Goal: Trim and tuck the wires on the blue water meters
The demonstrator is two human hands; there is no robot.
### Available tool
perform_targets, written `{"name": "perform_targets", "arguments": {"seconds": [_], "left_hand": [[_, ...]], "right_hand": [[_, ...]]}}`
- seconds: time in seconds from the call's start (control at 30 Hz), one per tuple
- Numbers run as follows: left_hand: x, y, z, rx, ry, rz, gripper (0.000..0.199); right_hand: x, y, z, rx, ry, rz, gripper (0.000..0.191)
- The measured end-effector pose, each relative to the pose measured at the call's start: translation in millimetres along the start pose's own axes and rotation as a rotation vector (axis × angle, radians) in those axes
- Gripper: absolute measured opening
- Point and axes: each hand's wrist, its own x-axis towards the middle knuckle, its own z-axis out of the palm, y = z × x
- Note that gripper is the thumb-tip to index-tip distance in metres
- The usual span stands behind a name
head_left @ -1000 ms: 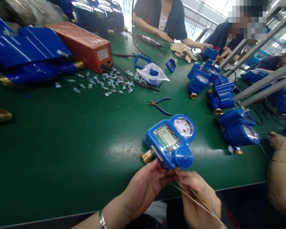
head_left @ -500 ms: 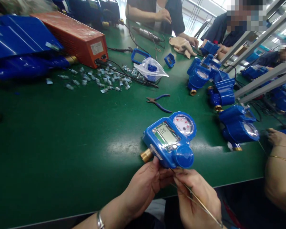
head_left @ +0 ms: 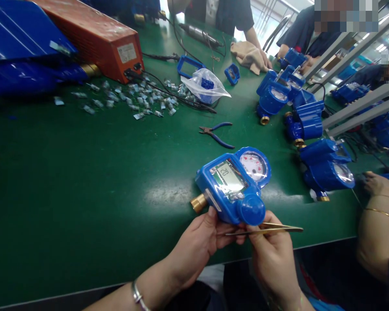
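A blue water meter (head_left: 215, 201) with a lit digital display reading 20 and a round dial is tilted above the table edge. My left hand (head_left: 196, 244) grips its near lower side, thumb against the casing and fingers underneath. In my right hand (head_left: 275, 255) a pair of thin metal tweezers (head_left: 285, 230) is pinched, lying nearly level below the meter's round blue cap (head_left: 252, 210). Their left end passes in front of my left fingertips. The right fingertips are partly hidden by the meter. Beyond the meter lie cutting pliers (head_left: 208, 130) with blue handles.
Several other blue meters (head_left: 324, 168) stand on the right, near slanted grey bars (head_left: 359, 106). At the left are an orange box (head_left: 97, 34), a scatter of small clear parts (head_left: 139, 97) and a plastic bag (head_left: 210, 88). A co-worker's arm (head_left: 379, 224) rests at the right.
The tweezers have swung from slanting down along my right hand to nearly level under the meter. My right hand has shifted slightly right. The left hand keeps its hold.
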Motion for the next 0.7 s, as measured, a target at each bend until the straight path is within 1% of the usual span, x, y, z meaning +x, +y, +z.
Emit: {"name": "perform_targets", "arguments": {"seconds": [0.07,0.17,0.27,0.37,0.4,0.47,0.6,0.63,0.7], "left_hand": [[1,0,-0.1,-0.007,0.004,0.001,0.044],[2,0,-0.8,-0.023,0.018,-0.003,0.032],[3,-2,-1.9,-0.041,0.039,-0.010,0.034],[2,-3,-3.3,-0.062,0.058,-0.005,0.038],[2,-3,-3.6,-0.065,0.056,-0.006,0.038],[1,-2,-4.0,-0.070,0.043,-0.013,0.039],[0,-1,-4.3,-0.088,0.008,-0.018,0.037],[0,-1,-4.5,-0.093,0.005,-0.014,0.036],[0,-1,-5.0,-0.103,0.003,-0.010,0.034]], "right_hand": [[2,3,-2,0.107,0.005,0.056,0.006],[5,6,-5,0.181,0.004,0.091,0.008],[9,7,-7,0.188,-0.029,0.095,0.008],[9,9,-8,0.114,-0.079,0.082,0.007],[8,9,-8,0.093,-0.077,0.068,0.005],[4,10,-7,0.054,-0.031,-0.016,0.001],[-6,10,0,-0.137,0.112,-0.362,0.014],[-7,10,1,-0.191,0.132,-0.424,0.016],[-8,11,2,-0.277,0.149,-0.487,0.018]]}}
